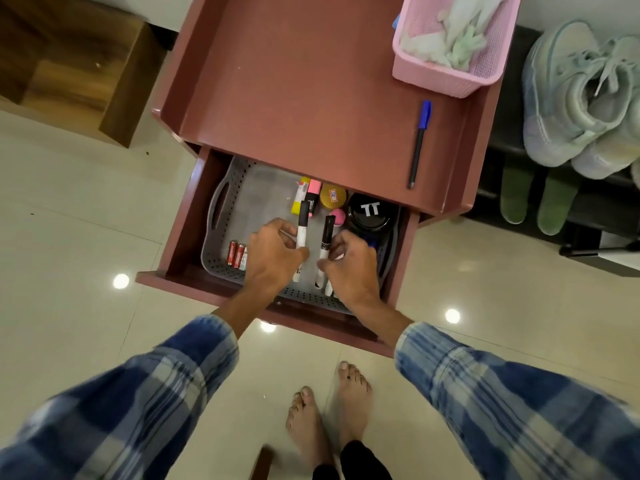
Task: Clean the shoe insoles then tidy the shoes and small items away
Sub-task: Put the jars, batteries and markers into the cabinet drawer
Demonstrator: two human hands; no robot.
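An open drawer (180,237) of the reddish cabinet (311,98) holds a grey perforated tray (221,216). My left hand (273,258) pinches a white marker with a black cap (302,226) over the tray. My right hand (349,268) pinches a second black-capped marker (326,237) beside it. In the tray lie red batteries (236,253), yellow and pink highlighters (308,197), a round yellow tin (332,196), a pink ball (338,216) and a black jar (370,216). Pale sneakers (581,98) sit on the dark shoe rack (502,140) at right.
A blue-capped pen (419,143) lies on the cabinet top beside a pink basket (450,77) of cloths. Green slippers (540,202) stand on the rack's lower shelf. A wooden box (79,71) is at far left. My bare feet (325,420) stand on glossy tile.
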